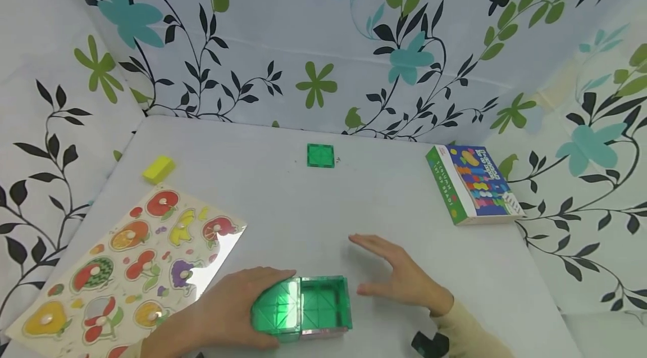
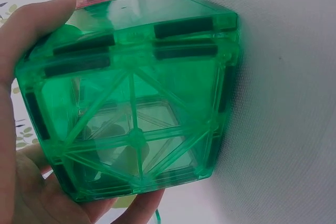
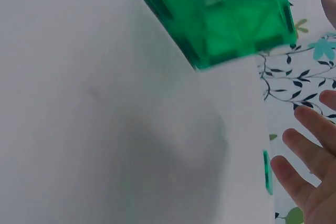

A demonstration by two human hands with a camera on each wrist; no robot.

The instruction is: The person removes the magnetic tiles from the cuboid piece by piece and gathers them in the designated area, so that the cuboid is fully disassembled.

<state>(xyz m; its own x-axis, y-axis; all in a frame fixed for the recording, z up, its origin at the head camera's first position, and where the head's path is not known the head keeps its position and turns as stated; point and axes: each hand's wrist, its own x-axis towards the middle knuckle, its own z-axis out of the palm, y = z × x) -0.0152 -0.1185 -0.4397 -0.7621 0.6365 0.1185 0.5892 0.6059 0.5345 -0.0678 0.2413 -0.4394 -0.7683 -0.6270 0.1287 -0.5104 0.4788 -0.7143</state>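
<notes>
We judge the step in hand to be steadying a box-like block of green translucent magnetic tiles (image 1: 326,306), which sits on the white table (image 1: 394,195) low in the head view, between the two hands. The left hand (image 1: 229,308) grips its left side, fingers and thumb curled round it. The right hand (image 1: 399,278) is apart from the block on its other side, fingers spread and holding nothing. As we read it, the next move calls for the left hold to stay firm while the right hand either supports the free side or goes for the lone green square tile (image 1: 320,155) near the table's far edge.

Only the left wrist view shows us the ribbed end face, the dark strips along its edges and the fingers underneath. The head view alone gives the layout, with the bead-set box (image 1: 480,184) and fruit puzzle board (image 1: 158,216). Glare leaves us unsure whether the block's right half is covered on top.
</notes>
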